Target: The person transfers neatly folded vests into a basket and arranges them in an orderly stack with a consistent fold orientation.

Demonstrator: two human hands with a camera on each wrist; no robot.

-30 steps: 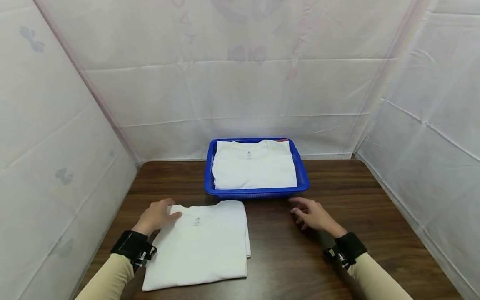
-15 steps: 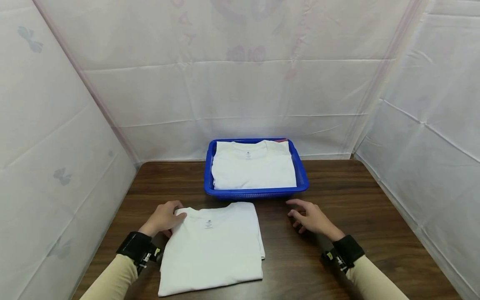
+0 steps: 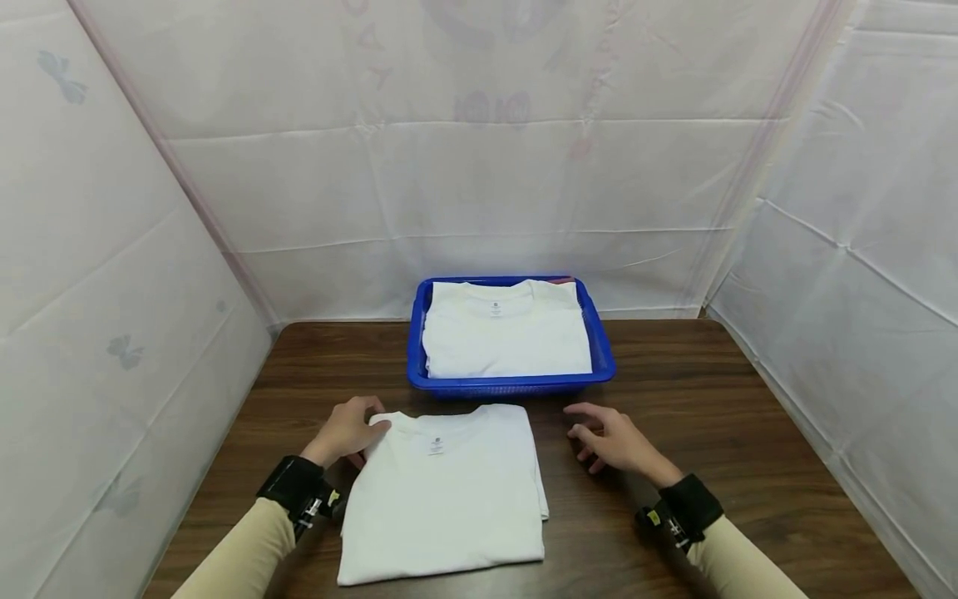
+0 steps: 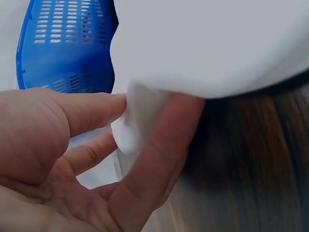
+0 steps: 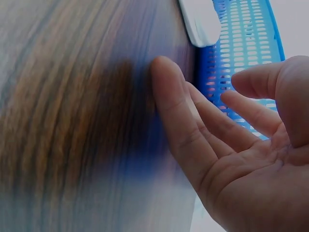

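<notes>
A folded white T-shirt [image 3: 452, 499] lies on the table in front of the basket, its neckline and small printed label facing up. At its far left corner my left hand [image 3: 350, 430] pinches the cloth between thumb and fingers; the left wrist view shows the pinched white fold [image 4: 137, 116]. My right hand [image 3: 615, 441] is apart from the shirt, over the table to its right, with relaxed fingers and nothing held. In the right wrist view a white edge of the shirt [image 5: 203, 24] shows beyond the right fingertips.
A blue plastic basket [image 3: 512, 386] with slotted walls stands at the back of the brown wooden table [image 3: 674, 374]. Inside it lies another folded white T-shirt [image 3: 505, 333], with a bit of red at the back corner. White sheeting [image 3: 479, 191] encloses the table on three sides.
My left hand has drawn the folded T-shirt to the right across the table, nearer the middle. The right hand has shifted slightly left. The basket has stayed in place.
</notes>
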